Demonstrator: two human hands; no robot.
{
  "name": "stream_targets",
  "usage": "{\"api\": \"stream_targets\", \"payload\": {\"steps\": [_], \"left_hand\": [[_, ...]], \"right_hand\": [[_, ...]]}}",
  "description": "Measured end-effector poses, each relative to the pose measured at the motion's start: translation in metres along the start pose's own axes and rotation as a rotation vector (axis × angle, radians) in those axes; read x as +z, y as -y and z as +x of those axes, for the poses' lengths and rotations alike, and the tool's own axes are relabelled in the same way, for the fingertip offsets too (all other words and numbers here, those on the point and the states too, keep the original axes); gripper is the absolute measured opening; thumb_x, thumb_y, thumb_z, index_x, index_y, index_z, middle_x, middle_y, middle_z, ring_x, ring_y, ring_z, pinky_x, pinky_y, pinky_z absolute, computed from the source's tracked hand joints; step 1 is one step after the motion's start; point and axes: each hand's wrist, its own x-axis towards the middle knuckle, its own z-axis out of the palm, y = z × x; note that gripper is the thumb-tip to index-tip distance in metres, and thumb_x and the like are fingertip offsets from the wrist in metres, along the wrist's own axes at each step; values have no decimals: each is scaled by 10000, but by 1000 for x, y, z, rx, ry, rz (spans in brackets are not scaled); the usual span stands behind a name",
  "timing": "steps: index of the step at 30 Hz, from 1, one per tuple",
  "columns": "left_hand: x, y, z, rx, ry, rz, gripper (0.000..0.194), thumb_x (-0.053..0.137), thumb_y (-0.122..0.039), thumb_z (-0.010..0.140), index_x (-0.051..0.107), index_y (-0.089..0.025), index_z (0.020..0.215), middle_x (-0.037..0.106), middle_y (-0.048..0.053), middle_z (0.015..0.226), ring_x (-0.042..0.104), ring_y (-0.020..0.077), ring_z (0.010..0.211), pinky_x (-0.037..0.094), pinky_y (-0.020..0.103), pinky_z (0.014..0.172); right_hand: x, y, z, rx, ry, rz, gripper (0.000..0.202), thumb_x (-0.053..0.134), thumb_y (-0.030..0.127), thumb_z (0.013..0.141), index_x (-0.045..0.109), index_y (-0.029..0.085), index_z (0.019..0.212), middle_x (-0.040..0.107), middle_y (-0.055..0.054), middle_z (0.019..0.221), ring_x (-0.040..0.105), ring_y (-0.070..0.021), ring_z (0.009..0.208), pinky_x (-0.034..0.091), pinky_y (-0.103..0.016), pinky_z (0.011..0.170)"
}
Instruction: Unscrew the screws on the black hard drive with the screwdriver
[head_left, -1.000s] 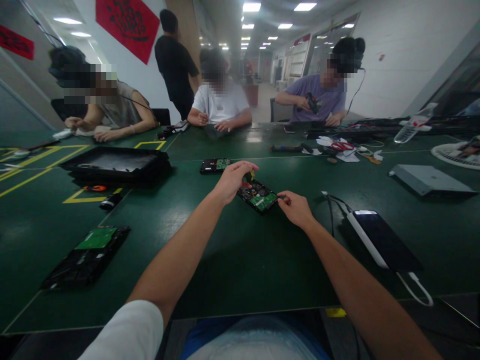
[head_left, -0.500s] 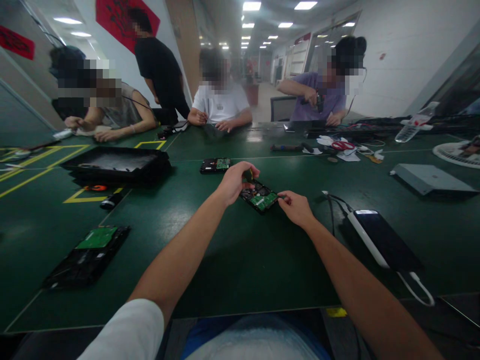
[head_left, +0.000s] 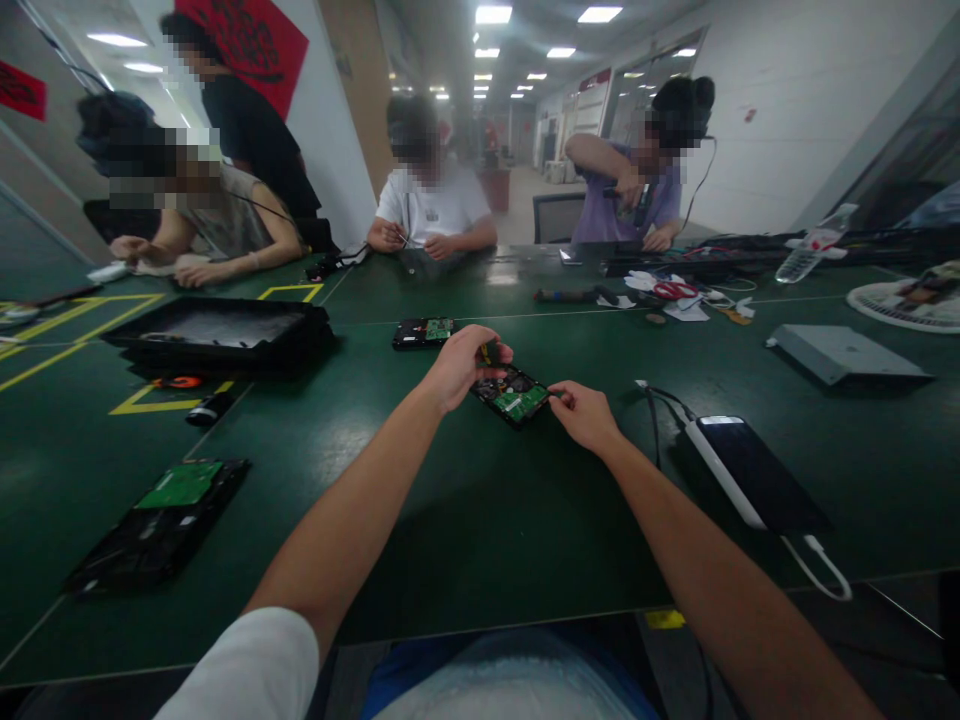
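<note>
A hard drive (head_left: pixel 519 398), black with a green circuit board facing up, lies on the green table in front of me. My left hand (head_left: pixel 466 366) is closed around a short screwdriver (head_left: pixel 491 353) with a black and yellow handle, held above the drive's far left part; its tip is hidden. At the drive's right corner, my right hand (head_left: pixel 581 408) pinches the edge between thumb and fingers. Just beyond my left hand lies a second hard drive (head_left: pixel 424 332). A larger black device (head_left: pixel 161 520) with a green board rests at the near left.
On the right are a phone with a white power bank (head_left: pixel 750 470) and cables, and a grey metal box (head_left: pixel 847 355). Stacked black trays (head_left: pixel 225 335) stand at left, near a black cylinder (head_left: pixel 210 408). Papers, red scissors (head_left: pixel 675 290) and a bottle (head_left: pixel 816 245) lie farther back. Several people work opposite.
The view has shifted slightly to the right. My hands stay at the same hard drive, the left one still on the screwdriver. Across the table, the standing person has moved left.
</note>
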Motion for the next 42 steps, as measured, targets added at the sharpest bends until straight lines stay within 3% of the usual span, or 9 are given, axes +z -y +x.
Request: {"api": "stream_targets", "payload": {"steps": [4, 8, 13, 16, 20, 24, 31, 36, 42], "left_hand": [[0, 0, 0, 14, 2, 26, 228, 644, -358, 815, 645, -148, 902, 717, 112, 900, 693, 220, 854, 577, 306, 640], [-1, 0, 1, 16, 7, 59, 235, 644, -361, 809, 664, -146, 903, 712, 111, 896, 687, 226, 861, 576, 311, 635], [-1, 1, 3, 2, -8, 64, 234, 629, -355, 810, 678, -143, 898, 710, 112, 903, 688, 225, 848, 563, 302, 620], [-1, 2, 4, -3, -10, 64, 232, 631, -351, 802, 681, -142, 891, 712, 112, 906, 690, 226, 845, 558, 303, 621], [1, 1, 4, -4, -12, 64, 238, 642, -354, 789, 680, -139, 884, 711, 112, 894, 689, 230, 842, 550, 301, 614], [3, -2, 1, -8, -17, 64, 238, 659, -358, 773, 675, -139, 865, 708, 105, 881, 681, 223, 833, 543, 291, 607], [3, -4, 0, 37, -17, 112, 251, 688, -378, 753, 718, -139, 826, 673, 82, 890, 630, 195, 824, 530, 262, 591], [1, -7, -2, 64, -54, 196, 278, 681, -395, 761, 751, -137, 838, 679, 99, 934, 617, 192, 821, 475, 227, 517], [0, -8, -3, 41, -15, 121, 244, 660, -341, 777, 688, -172, 951, 687, 74, 856, 660, 204, 808, 536, 264, 558]], "right_hand": [[-24, 21, -4, -19, -68, -248, 307, 522, 366, 999, 693, 177, 1171, 707, -92, 957, 651, -224, 850, 491, -350, 757], [-71, 43, -19, 144, -182, -566, 399, 528, 419, 993, 631, 144, 1263, 605, -219, 1236, 588, -364, 1127, 503, -452, 851], [-112, 39, -56, 496, -77, -711, 571, 594, 541, 945, 557, 127, 1336, 469, -290, 1386, 423, -501, 1315, 445, -683, 937], [-117, 31, -73, 596, -11, -681, 589, 564, 555, 961, 529, 126, 1363, 435, -288, 1422, 412, -497, 1334, 472, -654, 916], [-115, 35, -78, 567, -42, -714, 531, 556, 515, 976, 558, 103, 1312, 487, -282, 1352, 474, -466, 1283, 466, -593, 928], [-109, 54, -69, 398, -115, -741, 472, 565, 479, 977, 576, 121, 1284, 525, -253, 1318, 521, -422, 1225, 431, -558, 963], [-74, 80, -19, 64, -52, -612, 363, 623, 441, 946, 641, 169, 1186, 615, -211, 1199, 584, -358, 1088, 484, -464, 887], [-36, 58, 15, -28, -122, -450, 282, 538, 324, 989, 659, 160, 1184, 640, -179, 1179, 579, -308, 1099, 473, -424, 945], [-18, 23, 12, 19, -175, -303, 307, 481, 361, 1029, 684, 177, 1166, 645, -151, 1189, 607, -269, 1053, 476, -372, 879]]}}
